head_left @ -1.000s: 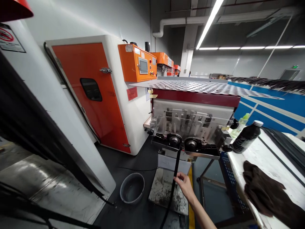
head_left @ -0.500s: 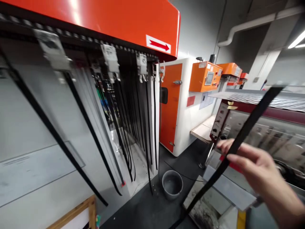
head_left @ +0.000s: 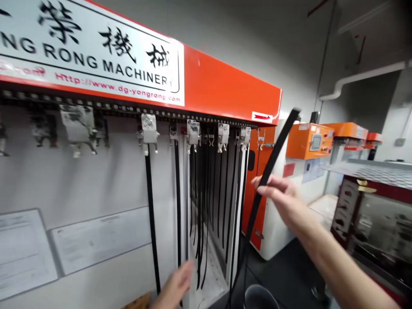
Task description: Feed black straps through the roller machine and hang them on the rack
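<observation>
Black strip (head_left: 275, 159) was pinched in R hand (head_left: 285, 199), not yet clipped; other strips (head_left: 151, 214) hung from clips (head_left: 149, 129); L hand (head_left: 176, 284) looked part-open, empty.

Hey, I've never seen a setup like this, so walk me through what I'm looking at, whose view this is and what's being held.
There's no robot here: you're looking from a camera worn on a person's head, facing forward and down at their two bare hands. The right hand pinches a long, flat black strip between thumb and fingers. The left hand is blurred, low in the view, with nothing visible in it. Ahead is a bright orange-red machine housing, with a row of silvery metal clips beneath it; similar black strips hang from some. At the right edge, a pale perforated sheet lies on top of a dark red machine.
</observation>
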A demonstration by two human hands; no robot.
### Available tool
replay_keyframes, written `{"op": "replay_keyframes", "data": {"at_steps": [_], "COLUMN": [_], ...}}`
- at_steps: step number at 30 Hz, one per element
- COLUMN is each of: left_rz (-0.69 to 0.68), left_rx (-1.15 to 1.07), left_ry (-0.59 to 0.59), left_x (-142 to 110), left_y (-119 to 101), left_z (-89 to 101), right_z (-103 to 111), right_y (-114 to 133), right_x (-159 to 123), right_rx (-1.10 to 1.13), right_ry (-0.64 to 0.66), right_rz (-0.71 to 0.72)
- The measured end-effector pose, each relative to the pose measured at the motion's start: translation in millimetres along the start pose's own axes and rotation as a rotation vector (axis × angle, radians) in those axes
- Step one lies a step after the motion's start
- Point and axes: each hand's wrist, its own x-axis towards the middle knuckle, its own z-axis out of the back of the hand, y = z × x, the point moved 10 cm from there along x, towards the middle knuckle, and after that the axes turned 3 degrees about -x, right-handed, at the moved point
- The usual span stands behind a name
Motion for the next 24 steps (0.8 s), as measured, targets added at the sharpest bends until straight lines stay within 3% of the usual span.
{"op": "replay_keyframes", "data": {"at_steps": [2,4,7,9,12,15,18,24], "left_rz": [-0.259,-0.494,-0.737,-0.758,-0.677,-0.553,-0.514,-0.510], "left_rx": [0.037,0.176,0.280,0.250,0.207,0.060,-0.034,-0.021], "left_ry": [-0.106,-0.249,-0.298,-0.262,-0.229,-0.175,-0.128,-0.123], "left_x": [10.4,3.2,1.0,23.2,72.2,109.1,119.6,118.4], "left_y": [-92.0,-193.7,-320.6,-371.7,-410.9,-422.7,-428.0,-428.8], "left_z": [33.4,57.4,56.3,47.7,39.3,37.3,35.9,37.0], "right_z": [-26.7,-48.5,-71.9,-82.1,-92.0,-97.6,-97.7,-92.3], "right_y": [-31.5,-59.4,-95.3,-115.0,-135.4,-143.6,-147.4,-148.8], "right_x": [-1.1,-1.1,1.9,5.5,12.0,19.2,28.2,53.0], "right_rx": [-0.016,-0.033,-0.019,0.019,0.066,0.086,0.106,0.185], "right_ry": [0.074,0.139,0.221,0.261,0.309,0.360,0.391,0.420], "right_rz": [-0.043,-0.063,-0.084,-0.111,-0.160,-0.178,-0.186,-0.178]}}
